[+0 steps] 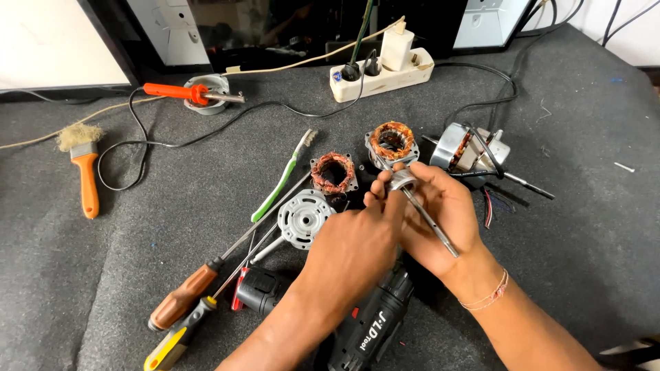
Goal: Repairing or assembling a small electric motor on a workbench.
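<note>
**Motor shaft held in two hands above a bench of fan parts**

A person's right hand (440,213) cradles a small motor rotor (401,180) in its open palm, the steel shaft (432,225) running down across the palm toward the wrist, so the part lies steady and in plain view. The left hand (357,247) crosses in front, its fingertips (377,198) pinched on the rotor's upper end, apparently to turn or steady it; how tightly they press cannot be told. The piece sits just above the grey felt work surface (584,227), near the middle of the spread.

Around it lie two copper-wound stators (333,172), one nearer the power strip (381,74), a ribbed metal end cover (304,218) and another motor housing (467,148) to the right. A green toothbrush (282,182), two screwdrivers (199,285) and a black cordless drill (371,323) rest within easy reach at the front. Set well apart at the back are a soldering iron (185,93) on its stand and an orange-handled brush (86,172).
</note>
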